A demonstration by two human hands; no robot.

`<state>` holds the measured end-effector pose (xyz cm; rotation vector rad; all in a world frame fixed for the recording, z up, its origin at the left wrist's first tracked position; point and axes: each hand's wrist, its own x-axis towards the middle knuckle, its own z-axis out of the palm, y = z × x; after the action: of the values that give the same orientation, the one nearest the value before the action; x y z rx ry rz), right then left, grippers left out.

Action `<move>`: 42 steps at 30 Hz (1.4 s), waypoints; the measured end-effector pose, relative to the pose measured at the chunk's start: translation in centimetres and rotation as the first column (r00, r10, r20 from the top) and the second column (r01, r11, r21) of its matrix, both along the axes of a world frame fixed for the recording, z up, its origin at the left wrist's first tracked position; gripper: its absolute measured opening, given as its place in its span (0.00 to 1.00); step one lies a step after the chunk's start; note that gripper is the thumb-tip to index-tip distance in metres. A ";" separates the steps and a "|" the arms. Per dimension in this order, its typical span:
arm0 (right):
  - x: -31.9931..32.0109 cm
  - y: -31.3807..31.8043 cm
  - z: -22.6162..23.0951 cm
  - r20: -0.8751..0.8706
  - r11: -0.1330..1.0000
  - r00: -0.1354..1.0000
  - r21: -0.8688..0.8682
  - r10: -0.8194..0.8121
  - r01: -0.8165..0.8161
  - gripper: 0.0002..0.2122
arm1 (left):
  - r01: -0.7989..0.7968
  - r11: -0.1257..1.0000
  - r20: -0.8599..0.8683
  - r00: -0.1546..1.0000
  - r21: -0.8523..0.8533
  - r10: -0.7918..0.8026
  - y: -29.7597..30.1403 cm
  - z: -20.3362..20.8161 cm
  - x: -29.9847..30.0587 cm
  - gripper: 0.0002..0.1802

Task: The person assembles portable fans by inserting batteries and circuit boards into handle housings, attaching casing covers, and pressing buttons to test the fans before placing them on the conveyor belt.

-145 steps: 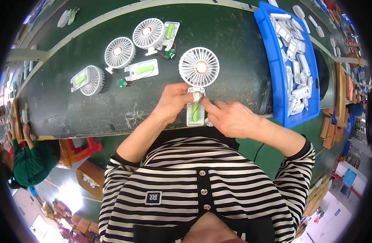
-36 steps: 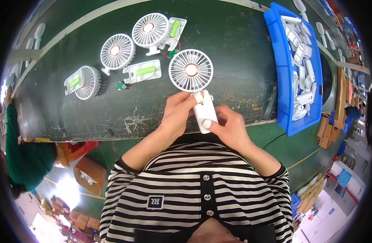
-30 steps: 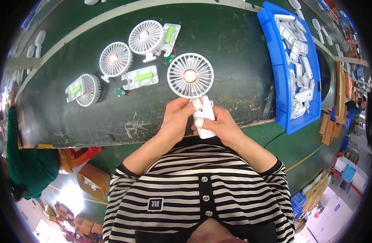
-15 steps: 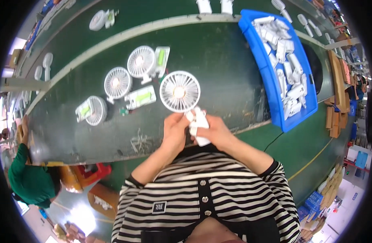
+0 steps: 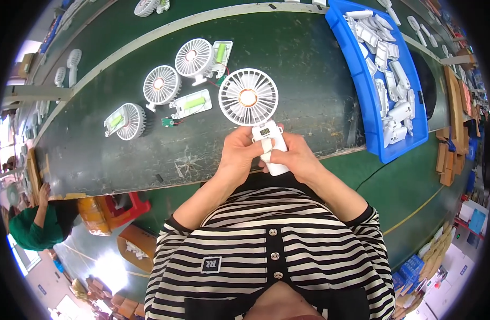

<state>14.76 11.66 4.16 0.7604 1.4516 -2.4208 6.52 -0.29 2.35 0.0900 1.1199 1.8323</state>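
Observation:
A white handheld fan [image 5: 248, 97] with a round grille and a copper-coloured ring at its hub is held in both my hands, grille pointing away from me. My left hand [image 5: 237, 153] grips the handle from the left, and my right hand [image 5: 299, 158] grips it from the right. Both thumbs press on the handle's front, their tips wrapped in white. A small dark display [image 5: 264, 131] shows at the handle's top. My other fingers are mostly hidden behind the handle. Left of it lie opened fans, including one fan [image 5: 162, 85] beside a handle half [image 5: 191, 103] with a green battery.
A blue bin [image 5: 370, 114] full of white casing parts stands on the right of the dark green bench [image 5: 303, 64]. Another opened fan [image 5: 130, 121] lies farther left. A pale rail [image 5: 202, 25] runs along the bench's far side. At far left a person in green [image 5: 37, 226] touches the bench edge.
The fan's handle has turned to show its display, and both thumbs now lie across its front. My view has shifted slightly, so the bench appears higher.

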 end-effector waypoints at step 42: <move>-16.8 10.8 -2.4 -0.328 0.159 0.932 0.939 0.155 0.304 0.20 | -0.522 0.499 -0.605 0.043 -0.692 -0.795 10.9 0.0 -47.4 0.52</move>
<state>-2.08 22.50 1.73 0.5144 3.3099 -1.2515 -40.88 10.57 2.37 1.0835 2.8135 0.2855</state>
